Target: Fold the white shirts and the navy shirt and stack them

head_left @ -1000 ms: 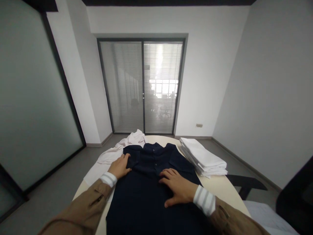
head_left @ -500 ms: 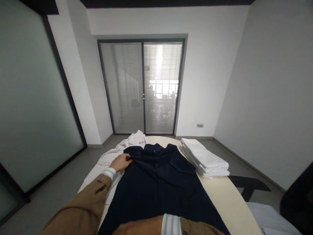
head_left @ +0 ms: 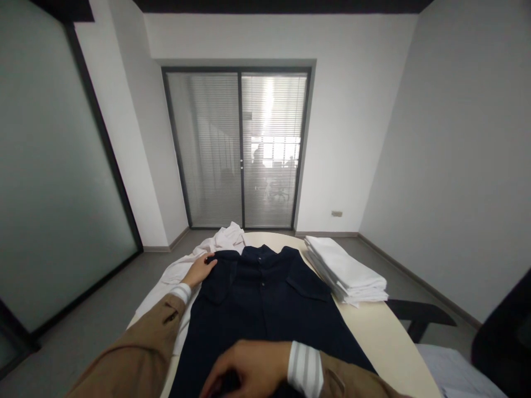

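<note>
I judge this step as straightening the shirt [head_left: 290, 315], face-up on the table [head_left: 381, 331]. My left grip [head_left: 199, 271] touches its near sleeve [head_left: 218, 284]; my right [head_left: 254, 362] curls over its lower part. I can't tell if either is clamped. Next calls for flattening that sleeve evenly.

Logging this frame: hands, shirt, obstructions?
Left hand at dark shirt, upper left. Right hand hides part of lower front, grip unclear. Shirt spread front-up. White stack beside it.
</note>
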